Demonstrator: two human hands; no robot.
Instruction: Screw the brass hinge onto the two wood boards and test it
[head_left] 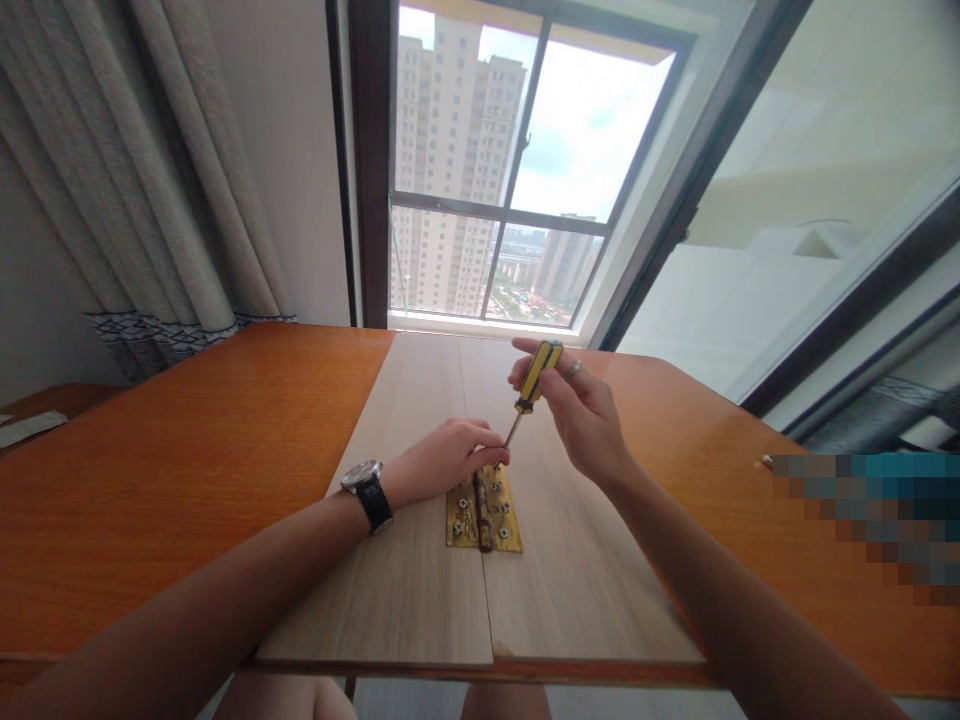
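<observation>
A yellow-and-black screwdriver (537, 378) is gripped by its handle in my right hand (589, 418), tilted with its shaft pointing down and left. My left hand (457, 455) lies over the far end of a brass-coloured hinge (484, 515). Its thumb and fingers are closed together by the screwdriver's tip, and whatever is between them is hidden. The hinge spans the seam between two pale wooden boards (409, 600), one leaf on each. Several cross-head screws show in its leaves, and its knuckle looks worn and brownish.
The boards lie on an orange-brown wooden table (187, 450), their near ends by its front edge. A window (517, 180) stands behind the table, with a grey curtain (150, 150) at the left. At the right edge, part of the view is pixelated.
</observation>
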